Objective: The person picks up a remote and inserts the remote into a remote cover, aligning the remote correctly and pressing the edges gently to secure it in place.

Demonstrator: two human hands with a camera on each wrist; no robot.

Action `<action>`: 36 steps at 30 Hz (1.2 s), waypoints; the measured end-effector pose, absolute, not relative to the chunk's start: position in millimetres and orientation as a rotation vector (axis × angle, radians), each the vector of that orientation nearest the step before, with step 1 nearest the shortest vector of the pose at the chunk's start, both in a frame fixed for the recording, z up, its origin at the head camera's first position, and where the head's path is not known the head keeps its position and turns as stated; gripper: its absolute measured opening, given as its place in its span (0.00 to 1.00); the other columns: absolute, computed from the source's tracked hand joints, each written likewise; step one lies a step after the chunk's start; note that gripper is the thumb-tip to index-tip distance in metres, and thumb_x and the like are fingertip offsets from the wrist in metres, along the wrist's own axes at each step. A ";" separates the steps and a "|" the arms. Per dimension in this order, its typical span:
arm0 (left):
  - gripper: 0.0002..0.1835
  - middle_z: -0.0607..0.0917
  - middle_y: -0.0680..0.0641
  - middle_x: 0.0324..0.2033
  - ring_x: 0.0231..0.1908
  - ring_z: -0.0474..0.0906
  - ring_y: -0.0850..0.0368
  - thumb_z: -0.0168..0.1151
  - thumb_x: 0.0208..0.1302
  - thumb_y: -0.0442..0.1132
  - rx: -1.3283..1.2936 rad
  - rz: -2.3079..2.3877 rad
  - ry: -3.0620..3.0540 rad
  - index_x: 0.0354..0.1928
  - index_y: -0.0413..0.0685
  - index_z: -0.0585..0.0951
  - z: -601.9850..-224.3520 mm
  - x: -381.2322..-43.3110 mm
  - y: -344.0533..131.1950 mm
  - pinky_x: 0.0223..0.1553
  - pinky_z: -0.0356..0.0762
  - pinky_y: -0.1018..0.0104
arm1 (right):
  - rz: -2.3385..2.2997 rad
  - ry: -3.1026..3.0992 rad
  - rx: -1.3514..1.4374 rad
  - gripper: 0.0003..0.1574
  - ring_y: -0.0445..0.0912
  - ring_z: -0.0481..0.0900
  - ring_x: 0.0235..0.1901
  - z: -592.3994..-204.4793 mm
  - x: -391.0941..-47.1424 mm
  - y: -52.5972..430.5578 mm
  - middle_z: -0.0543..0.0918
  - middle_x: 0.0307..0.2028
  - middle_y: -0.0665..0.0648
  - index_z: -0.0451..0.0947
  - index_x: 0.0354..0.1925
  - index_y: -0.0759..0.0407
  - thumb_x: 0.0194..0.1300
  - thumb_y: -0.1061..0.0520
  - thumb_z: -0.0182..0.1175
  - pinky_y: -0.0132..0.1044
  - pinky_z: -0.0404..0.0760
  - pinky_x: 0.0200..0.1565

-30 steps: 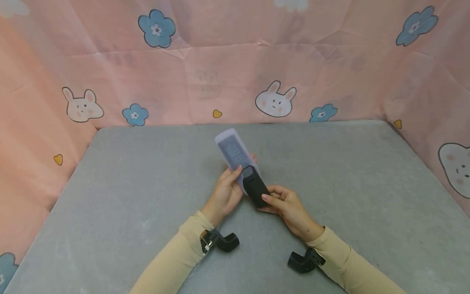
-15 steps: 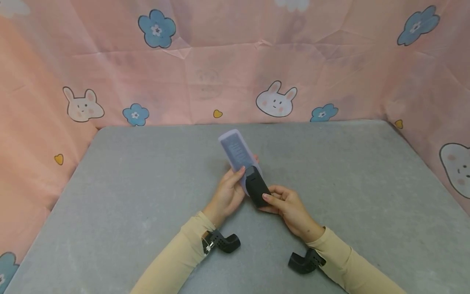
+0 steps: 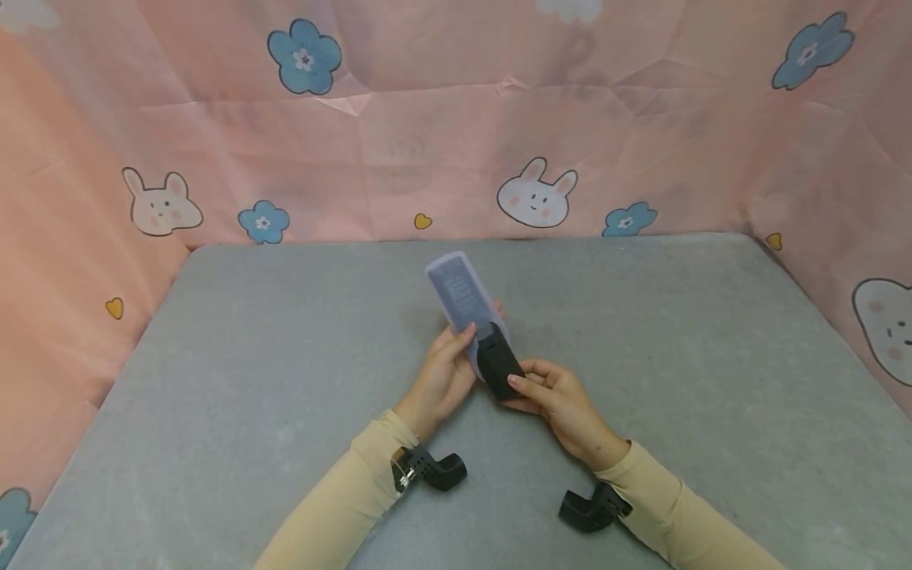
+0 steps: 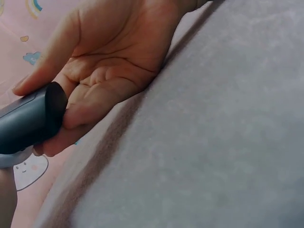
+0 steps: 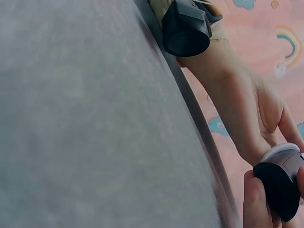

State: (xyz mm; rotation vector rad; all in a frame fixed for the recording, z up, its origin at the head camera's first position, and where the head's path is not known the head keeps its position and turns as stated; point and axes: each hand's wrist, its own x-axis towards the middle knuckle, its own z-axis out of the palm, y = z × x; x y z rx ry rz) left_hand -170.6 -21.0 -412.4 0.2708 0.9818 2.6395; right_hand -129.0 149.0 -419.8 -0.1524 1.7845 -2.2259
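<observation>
A black remote control [image 3: 500, 366], tilted up to the left, is partly inside a translucent lavender sleeve [image 3: 461, 291]. A printed label shows faintly through the sleeve. My left hand [image 3: 443, 378] grips the sleeve around its lower part, thumb on top and fingers mostly hidden behind. At the remote's bare lower end, my right hand [image 3: 563, 404] pinches it, thumb uppermost. The left wrist view shows the remote's rounded end [image 4: 28, 118] between the right thumb and fingers. In the right wrist view the sleeve's pale rim [image 5: 281, 149] curves round the black body.
Both hands are above a grey table [image 3: 285, 340]. A pink curtain [image 3: 427, 142] with printed rabbits and flowers hangs behind it and at both sides. Black camera mounts [image 3: 440, 470] sit on both wrists.
The left hand, sleeve and remote have shifted slightly to the right. The right hand has barely moved, and both hands keep their hold.
</observation>
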 end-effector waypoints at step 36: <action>0.25 0.57 0.35 0.70 0.69 0.54 0.49 0.33 0.76 0.31 0.240 2.632 1.006 0.72 0.34 0.49 -412.5 -171.4 -23.2 0.68 0.50 0.61 | -2.270 1.733 -0.218 0.08 0.47 0.85 0.35 -424.3 -128.3 151.5 0.85 0.35 0.56 0.74 0.44 0.69 0.65 0.69 0.57 0.41 0.82 0.44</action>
